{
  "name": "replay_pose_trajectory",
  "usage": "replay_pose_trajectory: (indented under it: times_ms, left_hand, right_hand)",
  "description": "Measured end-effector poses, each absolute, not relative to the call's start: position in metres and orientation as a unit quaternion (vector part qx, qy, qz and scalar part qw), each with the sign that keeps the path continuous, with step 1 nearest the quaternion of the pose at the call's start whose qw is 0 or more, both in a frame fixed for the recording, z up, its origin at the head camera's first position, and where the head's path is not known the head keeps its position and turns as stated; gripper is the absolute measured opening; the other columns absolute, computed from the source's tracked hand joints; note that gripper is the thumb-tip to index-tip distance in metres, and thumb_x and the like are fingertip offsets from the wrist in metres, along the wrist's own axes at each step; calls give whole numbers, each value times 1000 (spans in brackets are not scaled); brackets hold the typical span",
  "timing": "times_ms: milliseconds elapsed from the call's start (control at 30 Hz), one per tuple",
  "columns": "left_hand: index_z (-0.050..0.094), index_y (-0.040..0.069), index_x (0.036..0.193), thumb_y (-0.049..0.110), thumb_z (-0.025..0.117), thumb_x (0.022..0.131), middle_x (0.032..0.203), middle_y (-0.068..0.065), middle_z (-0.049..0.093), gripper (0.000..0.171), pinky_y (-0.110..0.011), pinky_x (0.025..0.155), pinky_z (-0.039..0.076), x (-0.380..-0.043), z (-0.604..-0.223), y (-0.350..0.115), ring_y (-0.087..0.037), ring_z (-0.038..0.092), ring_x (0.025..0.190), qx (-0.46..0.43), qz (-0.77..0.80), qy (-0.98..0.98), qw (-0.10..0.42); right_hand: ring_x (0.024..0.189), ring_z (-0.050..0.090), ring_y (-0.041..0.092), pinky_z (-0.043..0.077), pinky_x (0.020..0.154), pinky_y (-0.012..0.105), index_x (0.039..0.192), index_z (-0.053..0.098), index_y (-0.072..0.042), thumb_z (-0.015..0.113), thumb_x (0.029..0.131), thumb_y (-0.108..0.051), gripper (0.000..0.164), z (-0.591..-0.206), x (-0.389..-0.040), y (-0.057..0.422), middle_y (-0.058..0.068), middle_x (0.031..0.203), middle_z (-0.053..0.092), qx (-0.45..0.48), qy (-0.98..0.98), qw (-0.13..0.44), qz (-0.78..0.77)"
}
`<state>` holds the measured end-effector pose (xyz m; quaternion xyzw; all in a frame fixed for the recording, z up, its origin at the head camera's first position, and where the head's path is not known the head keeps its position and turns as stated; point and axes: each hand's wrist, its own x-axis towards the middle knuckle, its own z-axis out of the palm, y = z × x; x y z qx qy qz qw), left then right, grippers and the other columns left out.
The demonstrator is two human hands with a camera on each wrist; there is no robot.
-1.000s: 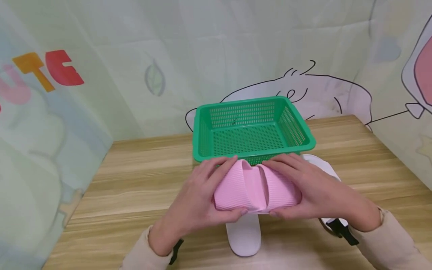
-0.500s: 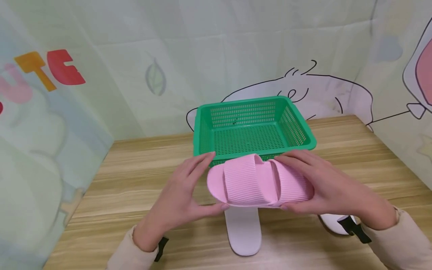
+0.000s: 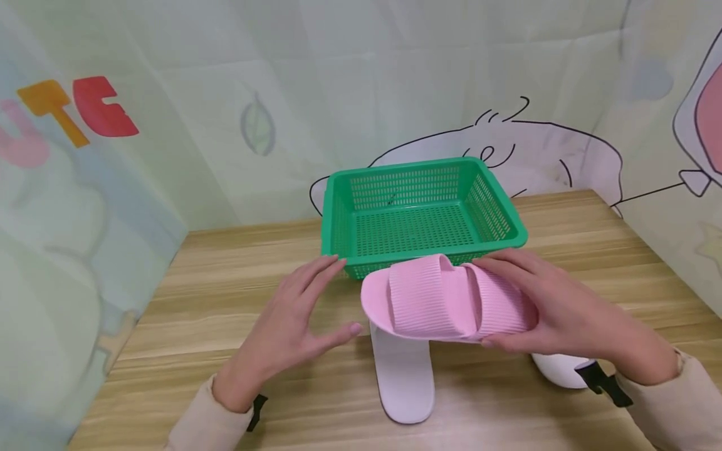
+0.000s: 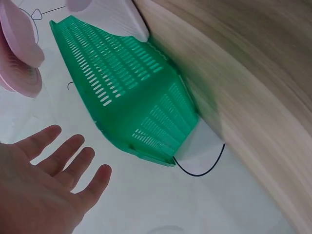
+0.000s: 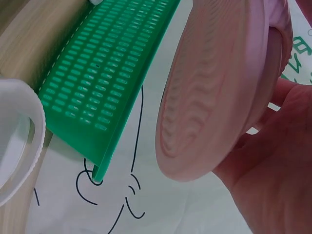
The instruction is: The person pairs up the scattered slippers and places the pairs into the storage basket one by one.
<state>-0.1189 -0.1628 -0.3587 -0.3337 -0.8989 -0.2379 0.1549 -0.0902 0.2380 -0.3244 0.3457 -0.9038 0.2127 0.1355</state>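
Note:
Pink ribbed-strap slippers (image 3: 420,297), apparently a pair fitted together, are held level above the table in the head view. My right hand (image 3: 564,313) grips their right end, thumb below and fingers on top. Their wavy-patterned pink sole (image 5: 204,107) faces the right wrist camera. Left of them, my left hand (image 3: 287,326) is spread and apart from the slippers, holding nothing. A white slipper (image 3: 403,382) lies on the table beneath the pink ones, its far part hidden. Another white slipper (image 3: 558,369) is mostly covered by my right hand and forearm.
A green perforated basket (image 3: 406,257) stands at the back of the wooden table (image 3: 237,288), just beyond the pink slippers, with nothing visible inside. Printed cloth (image 3: 316,113) hangs along the back and both sides.
My left hand has let go of the pink slippers and moved left. My right hand still grips them and has shifted a little to the right, uncovering their left end.

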Motion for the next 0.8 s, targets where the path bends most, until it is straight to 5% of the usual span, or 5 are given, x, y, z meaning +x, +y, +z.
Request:
replay_pose_trajectory:
  times_ms: [300, 800]
  left_hand:
    - [39, 15, 165, 71, 68, 92, 175, -9, 27, 96, -61, 126, 27, -129, -370, -162, -32, 21, 163, -335, -167, -920, 120]
    - [45, 10, 161, 54, 76, 90, 169, -14, 39, 90, -62, 119, 38, -133, -376, -160, -36, 30, 159, -340, -116, -921, 151]
  right_hand:
    - [116, 59, 17, 56, 80, 34, 150, 57, -21, 97, 72, -49, 92, -318, -91, 250, -3, 143, 58, 339, -908, 139, 204]
    - [113, 60, 17, 57, 74, 32, 150, 57, -19, 100, 69, -37, 93, -307, -104, 253, -2, 142, 59, 335, -907, 154, 204]
